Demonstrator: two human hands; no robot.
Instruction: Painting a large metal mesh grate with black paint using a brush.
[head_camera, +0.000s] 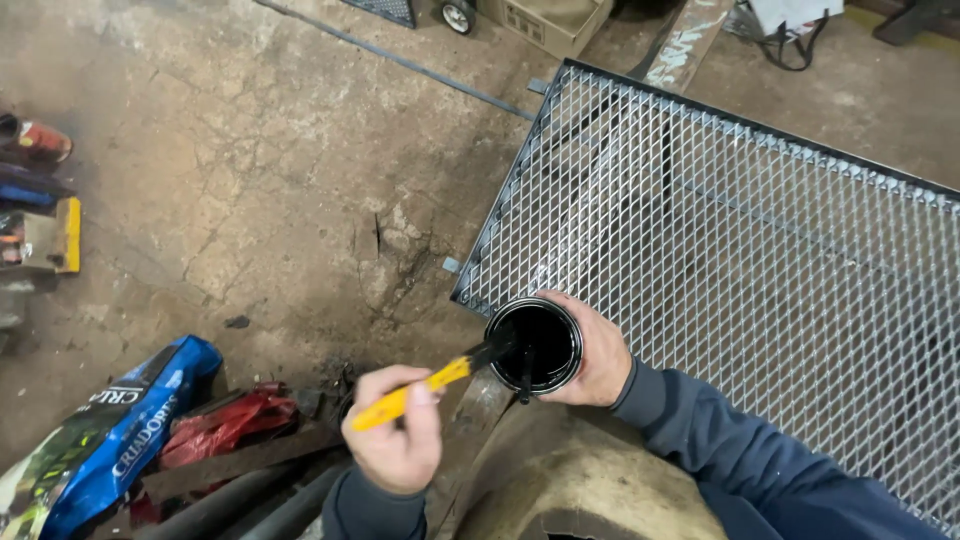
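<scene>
Brush (455, 372) tip in can (534, 345), mesh panel (740, 250) behind.

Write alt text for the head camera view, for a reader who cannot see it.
Seen from above, a person's left hand dips a yellow-handled brush into an open can of black paint held by the right hand. Beside them a metal mesh panel with a dark frame lies over a cracked concrete floor.

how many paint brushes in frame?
1. The yellow-handled brush is held in the left hand, its bristles dipped into the black paint can that the right hand holds by the mesh panel. Others may be hidden in the floor clutter at left.
</scene>
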